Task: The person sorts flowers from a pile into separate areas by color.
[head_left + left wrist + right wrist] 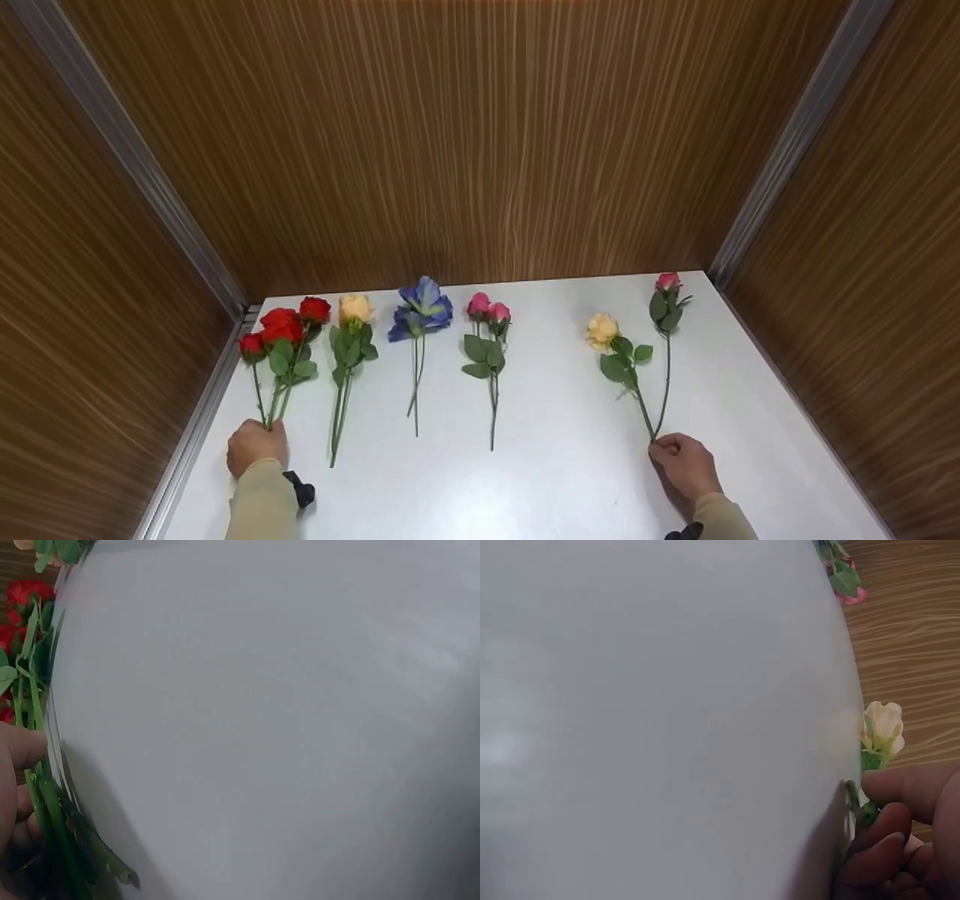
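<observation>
At the left, my left hand (255,447) grips the lower stems of several red roses (282,325), whose blooms point toward the back wall. In the left wrist view, the cut green stem ends (105,855) stick out below the fingers. On the right side, my right hand (686,463) pinches the stem ends of a pale yellow rose (602,331) and a pink rose (667,282). Their stems meet at the fingertips and spread apart in a V. Two stem ends (866,814) show by the thumb and finger in the right wrist view.
Between the hands, pale yellow roses (355,308), blue-purple flowers (424,306) and pink rosebuds (478,304) lie in separate groups on the white table (555,390). Brown wood-grain panels (480,150) with grey metal corner posts (780,161) enclose the back and both sides.
</observation>
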{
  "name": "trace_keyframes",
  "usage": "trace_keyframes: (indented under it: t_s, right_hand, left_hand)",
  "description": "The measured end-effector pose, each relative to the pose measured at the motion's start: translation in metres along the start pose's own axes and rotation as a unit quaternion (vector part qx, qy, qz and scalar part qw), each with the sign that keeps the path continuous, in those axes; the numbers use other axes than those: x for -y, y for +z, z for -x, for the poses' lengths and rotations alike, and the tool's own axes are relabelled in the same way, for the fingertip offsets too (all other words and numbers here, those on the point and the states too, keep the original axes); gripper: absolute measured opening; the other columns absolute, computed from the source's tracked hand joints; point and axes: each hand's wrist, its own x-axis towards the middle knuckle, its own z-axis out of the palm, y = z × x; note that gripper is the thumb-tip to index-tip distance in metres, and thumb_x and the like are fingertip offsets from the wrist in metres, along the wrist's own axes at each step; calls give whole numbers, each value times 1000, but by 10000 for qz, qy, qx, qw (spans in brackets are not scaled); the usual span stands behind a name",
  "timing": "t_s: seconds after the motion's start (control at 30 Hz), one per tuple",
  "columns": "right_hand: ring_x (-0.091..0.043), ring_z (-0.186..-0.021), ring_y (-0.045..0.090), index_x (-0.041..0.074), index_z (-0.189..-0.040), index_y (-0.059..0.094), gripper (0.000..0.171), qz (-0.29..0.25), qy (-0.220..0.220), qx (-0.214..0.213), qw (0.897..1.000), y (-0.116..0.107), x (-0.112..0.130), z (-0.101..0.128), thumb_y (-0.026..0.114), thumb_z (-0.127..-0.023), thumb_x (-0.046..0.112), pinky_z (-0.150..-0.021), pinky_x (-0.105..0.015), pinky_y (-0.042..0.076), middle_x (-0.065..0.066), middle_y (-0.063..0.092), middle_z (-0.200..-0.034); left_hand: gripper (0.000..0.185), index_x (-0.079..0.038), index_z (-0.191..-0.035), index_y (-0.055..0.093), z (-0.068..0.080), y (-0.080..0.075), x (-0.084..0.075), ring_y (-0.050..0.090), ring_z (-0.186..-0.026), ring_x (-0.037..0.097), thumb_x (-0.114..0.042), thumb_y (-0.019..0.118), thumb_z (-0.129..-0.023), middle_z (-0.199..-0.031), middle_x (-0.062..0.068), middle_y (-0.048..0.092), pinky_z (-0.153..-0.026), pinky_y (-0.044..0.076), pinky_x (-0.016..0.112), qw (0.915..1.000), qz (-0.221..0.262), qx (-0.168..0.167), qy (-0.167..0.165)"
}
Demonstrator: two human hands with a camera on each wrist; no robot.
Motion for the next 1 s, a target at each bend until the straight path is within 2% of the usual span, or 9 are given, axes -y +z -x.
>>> trace_keyframes:
  t_s: [0.17,0.3,0.4,0.53,0.6,0.73,0.83,1.0]
  right_hand:
    - [-19,-79,57,-4,-105,62,28,-432,-90,87,9990,0,14,7,64,-90,19,-66,-31,48,-7,63,-88]
    - [-17,-76,56,-3,-105,62,24,-641,-282,60,9975,0,32,14,63,-91,16,-61,-26,48,-6,62,-87]
    - [-16,-75,55,-3,-103,62,20,-705,-530,-1,9961,0,46,22,62,-91,14,-59,-25,47,-6,61,-86]
    - [-16,-73,55,-2,-101,63,16,-902,-829,-38,9925,3,65,30,64,-92,11,-58,-23,46,-6,60,-85]
    - [-15,-70,55,0,-100,63,14,-996,-953,-22,9905,5,75,33,65,-91,11,-56,-24,46,-5,60,-83]
    - [-15,-65,53,4,-96,64,8,-1147,-1359,38,9841,15,96,41,66,-91,10,-53,-23,44,-4,59,-78]
    - [-14,-63,52,7,-92,64,5,-1178,-1733,126,9777,23,112,48,67,-90,10,-53,-23,44,-2,59,-75]
    - [-12,-63,52,12,-91,63,5,-1140,-2353,329,9646,35,137,61,68,-90,14,-54,-23,44,3,58,-74]
  left_hand:
    - [37,8,-100,59,0,-3,-7,55,-93,49,-28,59,-92,-96,30,59,-75,42,56,9996,10,-257,108]
    - [37,9,-107,59,0,-4,-24,51,-101,49,-24,60,-91,-101,31,56,-82,40,58,9969,159,-670,369]
    - [30,9,-104,61,2,-6,-50,51,-99,47,-18,60,-90,-100,30,57,-85,39,57,9924,467,-776,829]
    - [21,3,-100,65,17,-5,-96,57,-93,39,-16,61,-91,-97,22,62,-82,42,52,9820,909,-573,1556]
    - [17,-1,-96,67,28,-1,-121,59,-87,34,-17,63,-91,-92,18,64,-77,44,48,9736,1093,-487,1942]
    - [10,-6,-90,69,56,14,-164,60,-76,25,-15,67,-88,-82,9,65,-70,47,41,9505,1414,-341,2744]
    - [6,-8,-88,70,83,26,-189,59,-72,18,-13,68,-87,-79,2,65,-67,49,35,9328,1640,18,3209]
    - [6,-11,-89,71,129,45,-222,58,-71,10,-16,70,-87,-77,-6,64,-65,50,27,9041,1968,863,3693]
